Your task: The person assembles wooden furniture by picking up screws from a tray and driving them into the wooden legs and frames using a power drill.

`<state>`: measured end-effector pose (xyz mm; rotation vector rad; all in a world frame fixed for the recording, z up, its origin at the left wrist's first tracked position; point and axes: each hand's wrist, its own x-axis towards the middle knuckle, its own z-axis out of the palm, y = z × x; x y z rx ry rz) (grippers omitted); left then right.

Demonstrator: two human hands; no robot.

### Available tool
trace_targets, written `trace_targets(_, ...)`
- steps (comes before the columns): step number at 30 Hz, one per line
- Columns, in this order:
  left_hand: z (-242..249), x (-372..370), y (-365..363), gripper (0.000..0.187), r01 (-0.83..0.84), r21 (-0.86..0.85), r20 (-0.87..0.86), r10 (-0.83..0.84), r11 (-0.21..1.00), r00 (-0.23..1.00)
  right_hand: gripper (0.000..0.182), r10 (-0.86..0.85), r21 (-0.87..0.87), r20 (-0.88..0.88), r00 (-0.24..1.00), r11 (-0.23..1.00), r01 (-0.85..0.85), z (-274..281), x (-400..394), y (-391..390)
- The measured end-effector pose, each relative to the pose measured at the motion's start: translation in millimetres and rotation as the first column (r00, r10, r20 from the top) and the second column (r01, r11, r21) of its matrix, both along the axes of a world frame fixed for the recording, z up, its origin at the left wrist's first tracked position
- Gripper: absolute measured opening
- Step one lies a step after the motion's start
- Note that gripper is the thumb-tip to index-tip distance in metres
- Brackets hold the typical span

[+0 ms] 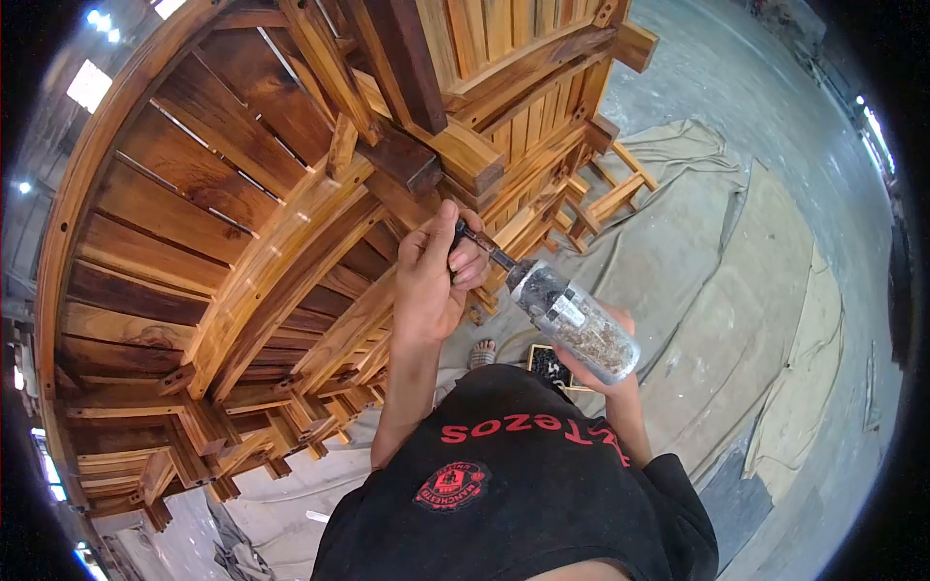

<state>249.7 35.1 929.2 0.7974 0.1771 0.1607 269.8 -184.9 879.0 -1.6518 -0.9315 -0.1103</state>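
Observation:
My right hand [610, 363] is closed round the underside of a scuffed silver, cylindrical power driver [573, 324]; its grip is mostly hidden. From the driver's front a thin dark shaft [496, 254] runs up and left to my left hand [436, 271]. The fingers of that hand are pinched on a small black piece at the shaft's end, whose kind I cannot make out. Just beyond the left hand are the dark end of a wooden beam [421, 172] and the underside of a large slatted wooden table [257, 290], which is tipped up on its side.
More wooden furniture frames [605, 198] stand beyond the table. Crumpled drop cloths [693, 261] cover part of the grey floor [678, 58]. A small tray [550, 366] of black pieces lies near my foot [481, 352].

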Motion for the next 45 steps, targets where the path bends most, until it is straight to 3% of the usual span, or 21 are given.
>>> trace_targets(6, -9, -3, 15, 0.035, 0.088, 0.050, 0.034, -0.090, 0.995, 0.995, 0.027, 0.038, 0.019, -0.110, 0.993, 0.999, -0.036, -13, -6, 0)
trace_targets(9, -13, -4, 18, 0.036, 0.093, 0.051, 0.100, -0.097, 0.994, 0.990, 0.030, -0.004, -0.005, -0.012, 1.000, 1.000, 0.004, -24, -14, 2)
trace_targets(11, -19, -3, 23, 0.036, 0.107, 0.090, 0.156, -0.120, 0.990, 0.980, 0.030, -0.006, 0.073, -0.401, 0.916, 0.997, 0.038, -27, -24, 3)
trace_targets(13, -21, -4, 26, 0.036, 0.125, 0.129, 0.207, -0.150, 0.984, 0.967, 0.030, -0.047, 0.006, -0.425, 0.904, 0.998, 0.055, -27, -28, 3)
trace_targets(15, -20, -5, 26, 0.038, 0.113, 0.171, 0.214, -0.149, 0.979, 0.965, 0.029, 0.061, 0.129, -0.641, 0.765, 0.991, 0.029, -19, -31, 7)
trace_targets(16, -19, -5, 25, 0.038, 0.121, 0.173, 0.210, -0.156, 0.978, 0.965, 0.028, 0.001, 0.083, -0.534, 0.846, 0.995, 0.051, -26, -33, 8)
trace_targets(17, -19, -6, 23, 0.037, 0.109, 0.120, 0.176, -0.129, 0.987, 0.976, 0.028, -0.002, 0.086, -0.536, 0.844, 0.995, 0.057, -26, -34, 10)
trace_targets(19, -17, -8, 19, 0.036, 0.100, 0.074, 0.140, -0.110, 0.992, 0.984, 0.026, -0.056, 0.075, -0.270, 0.961, 0.994, 0.079, -26, -33, 17)
trace_targets(21, -14, -13, 12, 0.036, 0.045, -0.130, 0.077, -0.035, 0.991, 0.996, 0.025, -0.061, 0.070, -0.169, 0.984, 0.995, 0.074, -27, -28, 23)
trace_targets(22, -14, -14, 10, 0.036, 0.051, -0.125, 0.074, -0.042, 0.991, 0.996, 0.023, -0.061, 0.059, -0.065, 0.996, 0.996, 0.064, -27, -27, 25)
trace_targets(27, -20, -12, 13, 0.040, 0.181, -0.297, 0.153, -0.141, 0.938, 0.978, 0.022, -0.102, 0.112, -0.181, 0.978, 0.986, 0.124, -35, -31, 34)
trace_targets(37, -23, -11, 21, 0.042, 0.269, -0.367, 0.139, -0.234, 0.890, 0.962, 0.026, -0.077, 0.152, -0.180, 0.981, 0.983, 0.105, -51, -27, 41)
trace_targets(40, -16, -16, 18, 0.042, 0.222, -0.315, 0.041, -0.220, 0.923, 0.975, 0.027, -0.107, 0.140, -0.255, 0.961, 0.979, 0.146, -63, -30, 44)
trace_targets(42, -12, -32, 21, 0.039, 0.153, 0.052, -0.201, -0.140, 0.987, 0.970, 0.028, -0.116, 0.119, -0.267, 0.957, 0.981, 0.152, -71, -28, 45)
trace_targets(43, -11, -40, 27, 0.039, 0.161, 0.058, -0.202, -0.146, 0.985, 0.969, 0.029, -0.123, 0.097, -0.275, 0.954, 0.983, 0.155, -76, -25, 45)
trace_targets(45, -7, -50, 45, 0.039, -0.025, 0.499, -0.136, 0.107, 0.866, 0.985, 0.029, -0.136, 0.106, -0.260, 0.956, 0.980, 0.169, -83, -18, 48)
